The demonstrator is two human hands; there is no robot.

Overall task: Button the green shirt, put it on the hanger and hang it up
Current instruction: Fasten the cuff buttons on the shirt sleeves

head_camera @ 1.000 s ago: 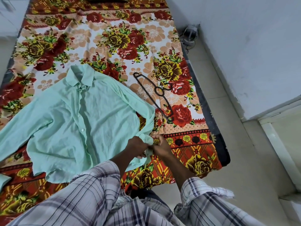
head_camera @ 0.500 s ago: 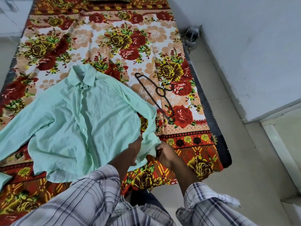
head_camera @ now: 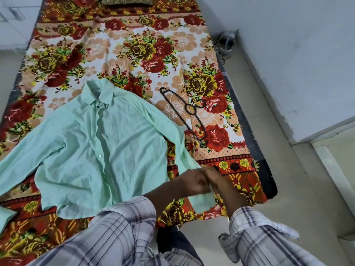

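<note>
The pale mint-green, long-sleeved cotton shirt point(head_camera: 92, 150) lies face up and spread flat on a bed covered by a red, yellow and cream floral bedsheet point(head_camera: 134, 47). Its collar points toward the far end of the bed and its front placket runs down the middle with small buttons showing. One sleeve stretches out to the left edge of view; the other sleeve runs down the shirt's right side to the near edge of the bed, where its cuff point(head_camera: 203, 200) hangs over the edge.

Both hands meet at that cuff. The left hand point(head_camera: 194, 182) is curled with its fingers closed on the sleeve fabric, and the right hand point(head_camera: 216, 178) presses against it, fingers pinched on the same cuff; motion blur hides the exact grip. Both forearms wear rolled grey-and-white plaid sleeves point(head_camera: 119, 231).

A thin black plastic hanger point(head_camera: 189, 109) lies flat on the bedsheet just beside the shirt's right shoulder, not touching it. Right of the bed is pale tiled floor point(head_camera: 288, 169) and a white wall point(head_camera: 297, 45).
</note>
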